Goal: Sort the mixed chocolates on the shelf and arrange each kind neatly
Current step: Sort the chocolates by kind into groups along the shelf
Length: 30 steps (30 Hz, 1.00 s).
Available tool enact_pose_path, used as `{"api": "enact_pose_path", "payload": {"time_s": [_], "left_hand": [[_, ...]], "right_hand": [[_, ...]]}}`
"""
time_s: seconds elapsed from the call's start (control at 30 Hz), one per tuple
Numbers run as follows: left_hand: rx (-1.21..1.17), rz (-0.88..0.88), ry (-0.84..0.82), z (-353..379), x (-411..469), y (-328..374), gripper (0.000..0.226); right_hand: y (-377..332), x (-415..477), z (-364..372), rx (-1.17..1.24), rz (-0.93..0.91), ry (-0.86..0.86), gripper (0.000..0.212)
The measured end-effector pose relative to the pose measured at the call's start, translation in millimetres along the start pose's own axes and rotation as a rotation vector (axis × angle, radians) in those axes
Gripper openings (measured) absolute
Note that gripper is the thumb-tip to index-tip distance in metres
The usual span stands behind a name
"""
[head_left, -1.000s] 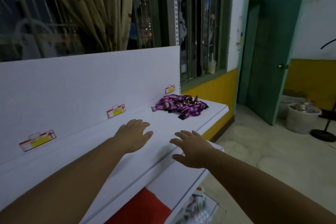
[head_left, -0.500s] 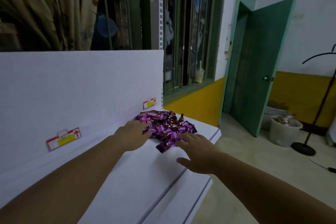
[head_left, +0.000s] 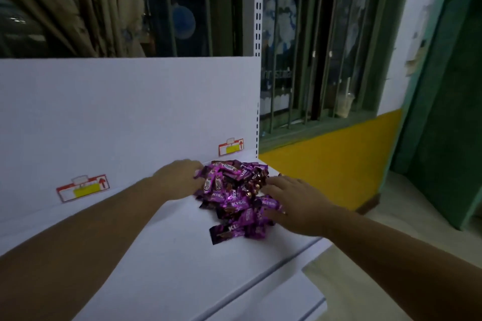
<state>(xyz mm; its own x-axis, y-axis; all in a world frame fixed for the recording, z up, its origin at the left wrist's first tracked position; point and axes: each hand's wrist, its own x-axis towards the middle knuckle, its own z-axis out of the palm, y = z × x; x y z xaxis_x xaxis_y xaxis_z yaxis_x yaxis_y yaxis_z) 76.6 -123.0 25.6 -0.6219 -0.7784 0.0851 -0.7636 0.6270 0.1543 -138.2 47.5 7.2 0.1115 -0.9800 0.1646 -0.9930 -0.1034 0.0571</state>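
Note:
A heap of mixed chocolates (head_left: 236, 197) in shiny purple and dark brown wrappers lies at the right end of the white shelf (head_left: 167, 255). My left hand (head_left: 180, 177) touches the heap's left side; its fingertips are hidden among the wrappers. My right hand (head_left: 294, 200) lies flat against the heap's right side with fingers straight and spread, the thumb low by the front wrappers. Neither hand visibly holds a chocolate.
A white back panel (head_left: 125, 112) rises behind the shelf with two red-and-yellow price tags (head_left: 83, 187) (head_left: 231, 146). A lower shelf edge (head_left: 273, 294) juts out in front. To the right are a barred window, a yellow wall and a green door (head_left: 443, 125).
I have moved closer to the heap. Both hands have slid forward from its near edge and now bracket it on the left and right sides.

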Motion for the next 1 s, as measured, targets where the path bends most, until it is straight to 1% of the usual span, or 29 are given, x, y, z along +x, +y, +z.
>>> {"api": "enact_pose_path", "payload": {"time_s": [0.07, 0.13, 0.17, 0.3, 0.43, 0.5, 0.57, 0.7, 0.8, 0.9, 1.0], "left_hand": [[-0.034, -0.110, 0.063, -2.3, -2.1, -0.9, 0.044], [-0.068, -0.176, 0.086, 1.7, -6.6, -2.4, 0.043], [-0.059, -0.183, 0.072, 4.7, -8.7, -2.6, 0.042], [0.019, -0.118, -0.040, 16.4, -4.1, -0.2, 0.030], [0.015, -0.166, 0.029, 30.4, 22.8, -1.2, 0.027], [0.058, -0.187, 0.047, 38.9, 38.6, -3.2, 0.029], [0.089, -0.198, 0.058, 45.7, 52.6, -4.7, 0.034], [-0.003, -0.211, 0.057, 52.0, 76.3, -6.9, 0.040], [0.012, -0.245, 0.030, 55.7, 85.5, -6.0, 0.047], [0.007, -0.243, 0.034, 59.3, 88.6, -4.7, 0.043], [-0.060, -0.254, 0.029, 59.4, 92.6, -5.8, 0.038]], "right_hand": [[20.9, 11.3, -2.9, 0.029, -0.025, 0.000, 0.052], [37.4, 25.1, -2.0, 0.055, -0.027, 0.015, 0.052], [43.2, 31.8, -0.4, 0.081, -0.018, 0.023, 0.051], [51.3, 59.3, 7.5, 0.227, 0.017, -0.001, 0.045], [55.6, 100.9, 12.3, 0.234, -0.003, 0.017, 0.042], [56.0, 121.4, 16.6, 0.252, 0.020, 0.000, 0.044], [56.1, 137.2, 22.3, 0.216, 0.010, -0.038, 0.048], [58.5, 163.4, 27.7, 0.172, -0.016, -0.059, 0.050], [55.0, 183.5, 31.7, 0.204, -0.028, -0.065, 0.054], [46.2, 198.6, 39.9, 0.215, -0.048, -0.104, 0.059], [41.1, 214.8, 48.8, 0.162, -0.071, -0.115, 0.054]]}}
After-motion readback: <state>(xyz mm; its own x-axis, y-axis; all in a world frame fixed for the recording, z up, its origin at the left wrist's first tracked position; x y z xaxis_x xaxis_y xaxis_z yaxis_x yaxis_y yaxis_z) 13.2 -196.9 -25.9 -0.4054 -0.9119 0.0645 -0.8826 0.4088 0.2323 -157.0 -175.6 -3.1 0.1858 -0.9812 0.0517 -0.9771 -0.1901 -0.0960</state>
